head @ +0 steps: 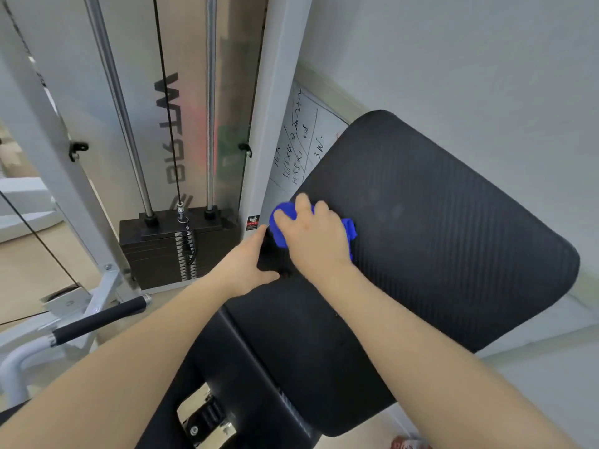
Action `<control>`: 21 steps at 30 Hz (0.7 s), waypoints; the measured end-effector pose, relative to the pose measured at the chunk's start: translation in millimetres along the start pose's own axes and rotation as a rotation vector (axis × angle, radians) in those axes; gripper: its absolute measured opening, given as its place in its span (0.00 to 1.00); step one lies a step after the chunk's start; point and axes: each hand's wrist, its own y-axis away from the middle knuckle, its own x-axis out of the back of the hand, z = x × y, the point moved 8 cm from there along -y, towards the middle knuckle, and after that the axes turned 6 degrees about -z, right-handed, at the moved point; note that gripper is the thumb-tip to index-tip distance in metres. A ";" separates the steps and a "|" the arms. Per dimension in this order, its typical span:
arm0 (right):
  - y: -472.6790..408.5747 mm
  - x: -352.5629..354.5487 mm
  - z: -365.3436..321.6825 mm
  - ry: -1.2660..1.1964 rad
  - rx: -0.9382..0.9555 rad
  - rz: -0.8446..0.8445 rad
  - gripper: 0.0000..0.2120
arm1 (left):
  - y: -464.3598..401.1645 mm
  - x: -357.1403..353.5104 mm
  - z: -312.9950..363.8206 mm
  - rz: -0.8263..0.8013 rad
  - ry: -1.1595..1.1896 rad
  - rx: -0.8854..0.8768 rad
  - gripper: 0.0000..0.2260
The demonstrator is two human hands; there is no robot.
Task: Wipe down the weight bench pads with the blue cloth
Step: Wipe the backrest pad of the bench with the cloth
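Note:
A large black textured bench pad [437, 228] fills the right half of the view, tilted up toward the wall. My right hand [312, 234] grips a bunched blue cloth [285, 218] and presses it on the pad's left edge. The cloth shows beyond my fingers and again by my wrist. My left hand [249, 264] holds the pad's left side edge just below, thumb on top, fingers hidden behind the edge. A second black pad [291, 351] continues toward me under my forearms.
A cable machine stands at left with a black weight stack [175, 251], chrome guide rods [210, 108] and a white frame post [278, 92]. A black-grip handle [100, 319] juts out low left. A whiteboard [301, 137] with writing leans on the wall behind the pad.

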 end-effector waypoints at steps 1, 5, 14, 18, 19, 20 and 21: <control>15.8 -13.8 -21.7 0.018 0.136 -0.108 0.17 | 0.7 -0.7 -2.6 -0.023 -0.003 -0.001 0.40; 12.0 0.7 -10.1 0.229 0.335 -0.074 0.12 | 1.4 -4.6 -5.4 -0.067 -0.072 0.025 0.39; 12.0 8.3 12.0 0.069 0.063 0.065 0.18 | 1.6 -13.7 -9.0 0.011 -0.035 -0.012 0.44; 70.3 -37.6 -49.0 0.021 0.421 -0.411 0.17 | 12.3 -22.1 -11.4 0.010 -0.082 -0.024 0.45; 71.0 -32.0 -47.0 0.042 0.454 -0.389 0.16 | 16.2 -24.3 -11.0 0.021 -0.165 -0.016 0.45; 61.3 -23.8 -36.5 0.090 0.438 -0.313 0.15 | 18.9 -26.0 -10.3 0.041 -0.272 -0.006 0.45; 46.1 -10.0 -18.2 0.121 0.367 -0.206 0.13 | 22.3 -27.7 -7.9 0.062 -0.370 -0.004 0.44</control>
